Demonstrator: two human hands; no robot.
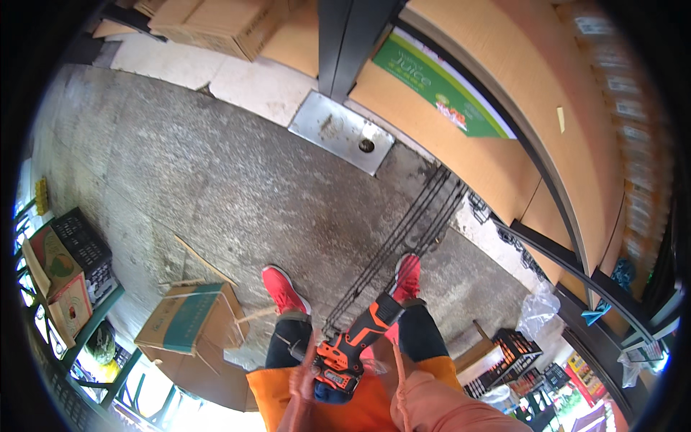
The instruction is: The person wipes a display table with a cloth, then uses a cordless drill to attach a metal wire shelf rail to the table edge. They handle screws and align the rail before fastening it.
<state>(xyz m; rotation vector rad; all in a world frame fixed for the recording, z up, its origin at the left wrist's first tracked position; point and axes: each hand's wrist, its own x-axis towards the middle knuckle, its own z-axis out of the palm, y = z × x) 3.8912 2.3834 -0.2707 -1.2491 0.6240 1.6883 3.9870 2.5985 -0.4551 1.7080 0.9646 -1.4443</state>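
Observation:
An orange-and-black cordless drill (353, 347) is held in front of my body, its black handle end slanting up to the right and its chuck and bit pointing left. My left hand (304, 380) is closed against the drill's left side, near the chuck. My right arm (439, 399) reaches in from the lower right; the hand at its end is mostly hidden behind the drill, so its fingers do not show. Just beyond the drill, a long black wire rack (403, 248) lies on the floor between my red shoes (284, 288), stretching toward the shelving.
Wooden shelving (497, 173) with dark posts runs along the right. A metal plate (342, 132) with a hole sits at a post's foot. An opened cardboard box (191, 317) stands at left, fruit cartons (68, 288) farther left. Black crates (504, 360) stand at lower right.

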